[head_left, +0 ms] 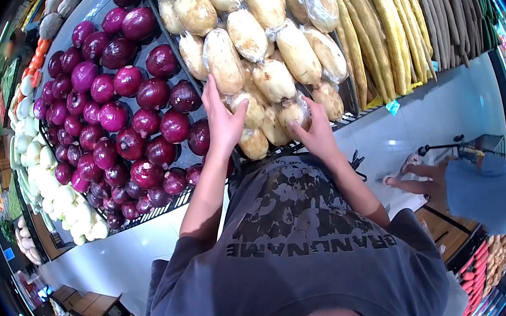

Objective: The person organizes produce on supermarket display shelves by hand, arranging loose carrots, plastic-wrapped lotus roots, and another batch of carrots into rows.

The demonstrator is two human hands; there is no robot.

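Pale, plastic-wrapped lotus roots fill the black crate right in front of me. My left hand reaches in at the crate's left side, its thumb spread from its fingers. The fingertips touch the lower end of a long lotus root, and the thumb rests by a smaller lotus root. On the right, my right hand grips a lotus root near the front edge, with the thumb on its near side and the fingers along its right side.
Red onions lie in the bin to the left, with white onions beyond. To the right are long yam roots and darker burdock-like roots. Another person stands at the right near a cart.
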